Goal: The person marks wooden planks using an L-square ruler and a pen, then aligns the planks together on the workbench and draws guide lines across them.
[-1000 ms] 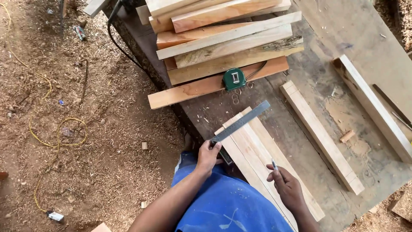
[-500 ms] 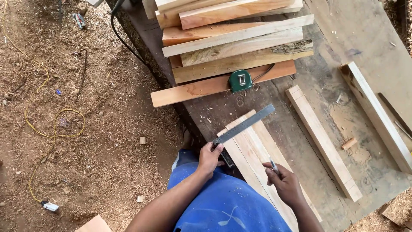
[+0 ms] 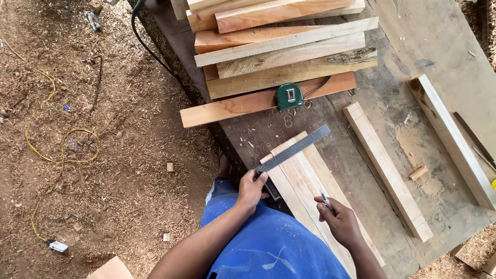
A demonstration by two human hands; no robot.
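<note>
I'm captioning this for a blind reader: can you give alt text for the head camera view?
A person's left hand holds a metal try square across pale boards on a workbench; the right hand grips a pencil. A green tape measure sits by stacked planks.

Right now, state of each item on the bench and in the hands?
Left hand: gripping the square.
Square: blade flat across the boards.
Right hand: holding the pencil.
Pencil: tip up, off the wood.
Boards: flat, side by side.
Tape measure: retracted, on the stack.
Stack: piled unevenly.
</note>
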